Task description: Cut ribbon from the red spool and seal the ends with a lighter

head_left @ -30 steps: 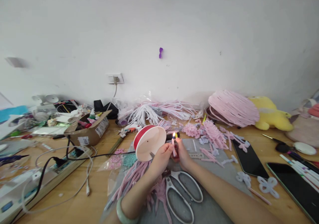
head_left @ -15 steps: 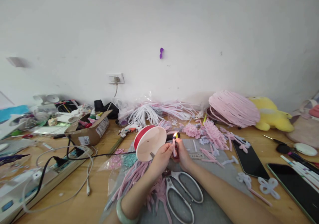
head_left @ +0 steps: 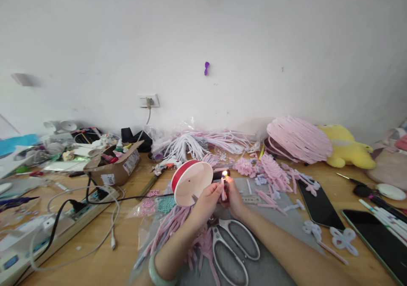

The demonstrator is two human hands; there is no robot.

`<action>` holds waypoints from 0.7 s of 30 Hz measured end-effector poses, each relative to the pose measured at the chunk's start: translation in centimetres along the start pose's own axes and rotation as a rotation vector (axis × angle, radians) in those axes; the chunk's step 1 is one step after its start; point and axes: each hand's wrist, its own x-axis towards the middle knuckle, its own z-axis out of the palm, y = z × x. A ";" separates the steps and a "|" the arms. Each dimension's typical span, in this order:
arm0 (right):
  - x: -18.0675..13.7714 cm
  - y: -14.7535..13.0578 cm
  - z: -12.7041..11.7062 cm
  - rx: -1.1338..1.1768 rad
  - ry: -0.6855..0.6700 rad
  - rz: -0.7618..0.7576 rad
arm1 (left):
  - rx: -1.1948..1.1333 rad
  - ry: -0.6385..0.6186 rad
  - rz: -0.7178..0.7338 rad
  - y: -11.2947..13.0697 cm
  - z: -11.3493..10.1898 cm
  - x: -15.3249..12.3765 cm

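Note:
My right hand [head_left: 233, 197] is closed round a lit lighter [head_left: 227, 192], mostly hidden by the fingers, with a small flame [head_left: 224, 174] at its top. Beside it, my left hand [head_left: 208, 199] pinches a short pale pink strip [head_left: 223, 188] upright, its upper end close to the flame. A light green bangle [head_left: 155, 271] circles the left wrist. Just left of the hands stands a tilted spool of red ribbon [head_left: 193, 183]. Under the forearms, large scissors [head_left: 230, 245] with white handles lie on a grey mat [head_left: 267, 260], next to a bunch of pink chenille stems [head_left: 171, 222].
Pink fuzzy pieces [head_left: 273, 173] and two phones [head_left: 321, 205] lie to the right, before a yellow plush toy [head_left: 348, 146]. Bags of beads [head_left: 165, 204], an open cardboard box [head_left: 112, 169] and a power strip [head_left: 70, 224] with cables are leftward. White stems [head_left: 186, 146] lie behind.
The flame looks lower and rounder, nearer the strip's upper end. Both hands stay almost in place, and the whole view has shifted slightly.

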 end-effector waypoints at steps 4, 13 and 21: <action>-0.1 -0.2 0.1 0.024 0.024 0.009 | -0.023 0.002 -0.011 0.1 0.1 -0.1; 0.0 -0.3 -0.4 0.014 -0.085 0.045 | -0.072 -0.009 -0.026 0.3 0.5 -0.4; -0.1 -0.3 -0.2 0.061 -0.005 0.004 | -0.121 -0.029 -0.050 0.4 0.6 -0.6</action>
